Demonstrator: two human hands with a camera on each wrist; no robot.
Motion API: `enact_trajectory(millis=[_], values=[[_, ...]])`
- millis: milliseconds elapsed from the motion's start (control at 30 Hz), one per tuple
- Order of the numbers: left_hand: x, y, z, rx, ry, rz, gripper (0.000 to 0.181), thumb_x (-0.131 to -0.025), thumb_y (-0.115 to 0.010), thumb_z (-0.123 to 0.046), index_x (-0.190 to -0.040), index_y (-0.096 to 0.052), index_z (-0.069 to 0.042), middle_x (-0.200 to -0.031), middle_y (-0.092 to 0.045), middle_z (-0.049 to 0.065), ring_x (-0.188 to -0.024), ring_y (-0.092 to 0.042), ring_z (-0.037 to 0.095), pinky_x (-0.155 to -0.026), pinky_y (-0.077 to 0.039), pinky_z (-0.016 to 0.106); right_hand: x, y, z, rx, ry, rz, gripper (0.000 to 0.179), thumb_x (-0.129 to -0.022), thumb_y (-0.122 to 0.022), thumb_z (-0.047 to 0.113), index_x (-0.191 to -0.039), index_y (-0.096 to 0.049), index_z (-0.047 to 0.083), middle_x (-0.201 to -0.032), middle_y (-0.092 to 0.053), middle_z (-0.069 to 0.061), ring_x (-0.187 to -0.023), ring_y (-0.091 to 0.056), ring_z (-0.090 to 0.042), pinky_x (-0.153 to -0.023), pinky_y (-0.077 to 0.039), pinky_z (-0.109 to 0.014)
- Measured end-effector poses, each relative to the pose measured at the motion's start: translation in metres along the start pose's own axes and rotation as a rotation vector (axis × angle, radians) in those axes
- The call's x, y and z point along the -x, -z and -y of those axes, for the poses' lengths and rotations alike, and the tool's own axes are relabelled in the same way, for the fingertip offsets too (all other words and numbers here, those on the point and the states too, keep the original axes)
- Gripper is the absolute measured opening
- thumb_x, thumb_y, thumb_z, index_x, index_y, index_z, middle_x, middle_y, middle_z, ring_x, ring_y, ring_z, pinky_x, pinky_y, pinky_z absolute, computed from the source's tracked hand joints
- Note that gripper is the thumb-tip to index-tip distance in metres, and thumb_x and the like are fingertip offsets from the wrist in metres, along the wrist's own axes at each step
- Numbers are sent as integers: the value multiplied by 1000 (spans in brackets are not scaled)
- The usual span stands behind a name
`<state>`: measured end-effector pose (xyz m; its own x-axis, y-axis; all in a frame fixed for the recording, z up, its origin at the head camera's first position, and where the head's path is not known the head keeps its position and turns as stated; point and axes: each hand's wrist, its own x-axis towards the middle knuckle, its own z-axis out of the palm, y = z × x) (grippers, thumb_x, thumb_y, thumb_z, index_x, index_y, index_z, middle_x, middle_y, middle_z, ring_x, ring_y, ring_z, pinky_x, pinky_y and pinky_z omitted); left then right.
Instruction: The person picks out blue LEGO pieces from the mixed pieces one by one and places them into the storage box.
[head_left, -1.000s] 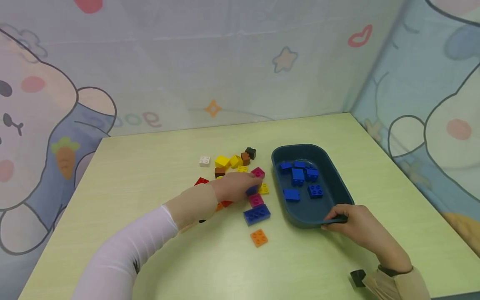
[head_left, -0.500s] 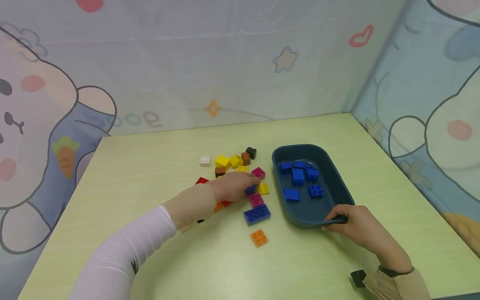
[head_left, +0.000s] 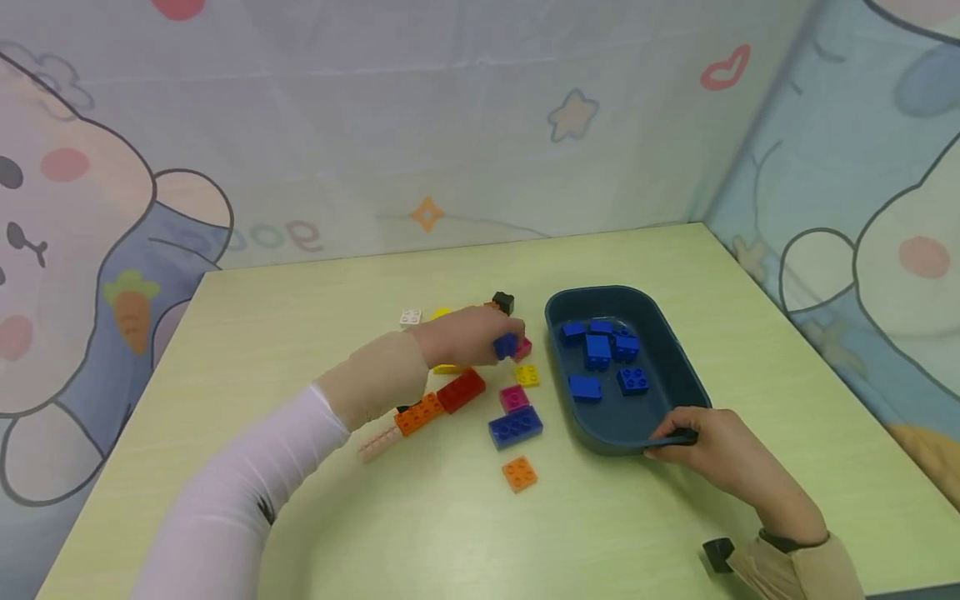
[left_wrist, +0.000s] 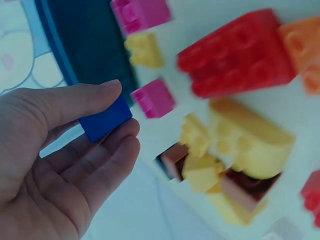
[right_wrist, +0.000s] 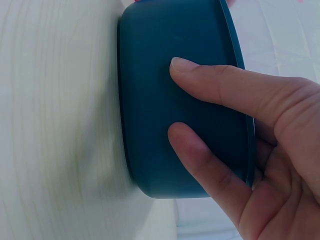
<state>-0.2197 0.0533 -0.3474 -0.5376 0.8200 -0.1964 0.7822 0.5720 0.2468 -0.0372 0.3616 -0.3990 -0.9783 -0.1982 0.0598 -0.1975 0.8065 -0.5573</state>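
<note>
Thumb and fingers of my left hand (head_left: 467, 335) pinch a small blue toy brick (left_wrist: 106, 121), held above the loose bricks and left of the bin. A dark teal plastic bin (head_left: 617, 427) with rounded corners stands on the table, several blue bricks (head_left: 597, 352) lying inside. My right hand (head_left: 716, 450) grips its near right corner; in the right wrist view, the thumb and a finger lie against the outer wall (right_wrist: 145, 100), with other fingers hidden behind the rim. A longer blue brick (head_left: 515, 427) rests on the table beside the bin, with a magenta brick (head_left: 513, 398) just behind it.
Left of the bin lie a yellow brick (head_left: 527, 376), a flat orange brick (head_left: 519, 473), a red brick (head_left: 461, 390) and a longer orange one (head_left: 419, 414). Yellow and brown bricks (left_wrist: 250, 186) cluster farther back, near a white brick (head_left: 410, 317). Printed cloth (head_left: 480, 150) hangs behind the table.
My left hand has lifted the small blue brick and moved back, away from me, uncovering the red and orange bricks. My right hand stays on the bin.
</note>
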Motion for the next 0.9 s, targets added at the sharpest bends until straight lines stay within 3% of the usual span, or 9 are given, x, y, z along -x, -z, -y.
enact_trajectory(millis=[167,333,533,633,767,900], values=[[-2,15,-5,-14,-6,-25,35,-95,-72,-15,-128,-62,-12,-122,-66,5,-112,-62,21,-97,-51,32,-1,0,-1,-3,5,3,12,-81,-84,20,-84,-74,25,-86,-68,12,-79,-64,-8,-68,-52,-27],[-5,20,-10,-13,-9,-16,36,-95,-72,-23,-128,-62,-15,-123,-65,3,-112,-60,20,-97,-51,29,-1,0,0,-7,6,-1,12,-81,-84,21,-84,-74,25,-86,-69,12,-79,-64,-8,-68,-52,-28],[-14,20,-20,19,12,0,42,-94,-72,-17,-134,-59,-14,-126,-63,2,-113,-58,18,-98,-50,30,-1,-1,0,-2,-5,3,12,-81,-84,21,-84,-74,25,-87,-69,11,-80,-64,-8,-68,-52,-28],[-18,24,-28,25,9,13,42,-95,-70,-10,-134,-58,-15,-122,-62,-1,-109,-57,16,-93,-51,28,-1,-1,0,-5,-7,3,12,-81,-84,21,-84,-74,25,-86,-69,11,-80,-64,-8,-68,-52,-28],[-25,32,-43,-13,-43,25,35,-97,-65,-6,-129,-58,-18,-116,-61,-2,-101,-57,15,-82,-52,24,-1,-1,0,-7,2,1,12,-81,-85,21,-84,-74,25,-86,-69,12,-80,-64,-8,-68,-52,-28],[-37,39,-62,-107,-112,23,35,-99,-62,-9,-133,-57,-17,-122,-62,0,-104,-55,15,-87,-49,25,-1,-1,0,3,7,-2,13,-81,-85,21,-84,-74,25,-87,-69,11,-80,-64,-9,-68,-52,-28]])
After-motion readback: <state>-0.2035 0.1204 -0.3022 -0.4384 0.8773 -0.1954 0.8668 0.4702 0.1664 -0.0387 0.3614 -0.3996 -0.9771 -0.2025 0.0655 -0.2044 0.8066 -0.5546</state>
